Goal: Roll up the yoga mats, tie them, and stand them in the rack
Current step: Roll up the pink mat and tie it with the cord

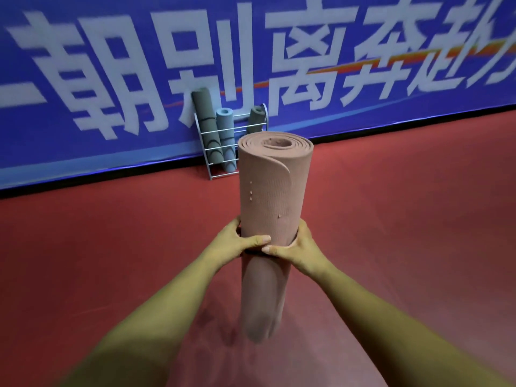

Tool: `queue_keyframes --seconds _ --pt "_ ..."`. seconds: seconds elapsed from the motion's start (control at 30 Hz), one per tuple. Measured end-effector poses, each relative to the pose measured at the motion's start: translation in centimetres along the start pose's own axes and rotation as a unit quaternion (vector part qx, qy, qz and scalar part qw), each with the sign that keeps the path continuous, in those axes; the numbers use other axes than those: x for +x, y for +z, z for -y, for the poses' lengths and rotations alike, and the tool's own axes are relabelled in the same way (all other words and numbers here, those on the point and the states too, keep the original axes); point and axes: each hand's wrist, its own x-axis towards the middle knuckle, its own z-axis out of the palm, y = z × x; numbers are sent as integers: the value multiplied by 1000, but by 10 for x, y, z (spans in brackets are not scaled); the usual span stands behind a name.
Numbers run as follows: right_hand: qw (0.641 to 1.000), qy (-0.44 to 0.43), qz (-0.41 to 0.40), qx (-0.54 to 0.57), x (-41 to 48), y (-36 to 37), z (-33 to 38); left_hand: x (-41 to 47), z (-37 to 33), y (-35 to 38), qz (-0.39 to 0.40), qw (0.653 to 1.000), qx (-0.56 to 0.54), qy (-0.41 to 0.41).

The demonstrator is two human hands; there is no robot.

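Banner: hanging along the back wall, blue with big white characters, reaching down to the floor.
Rack: standing on the floor against the banner, silver wire rails running across its front.
Dark grey mat: leaning rolled in the rack's left end, rising above the top rail.
Blue-grey mat: standing rolled just beside the dark grey mat, touching it lower down.
Left hand: gripping the pink mat low on its left side, thumb lying across the front, fingers curling round behind.
Small grey mat: poking up at the rack's right end, partly hiding behind the pink mat.
Pink mat: being held upright between both hands, rolled, spiral end facing up, in front of the rack and well apart from it; lower end blurring, contact with the floor not clear.
Right hand: clasping the pink mat's right side, thumb nearly meeting the left thumb.
Floor: spreading red all round.
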Motion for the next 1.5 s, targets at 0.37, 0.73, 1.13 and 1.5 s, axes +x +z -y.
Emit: queue_keyframes --seconds 0.37,0.73,1.13,1.5 --pt "997 -54 15 49 104 21 89 82 -58 -88 -1 1000 26 4" --pt "996 -86 32 24 369 -49 136 321 -143 -133 -34 998 33 -28" --pt "997 -77 10 -7 644 -106 165 606 -188 -197 14 1000 -19 -7" --pt "998 -12 -57 -15 913 -121 167 906 -199 -272 91 995 -21 -19"
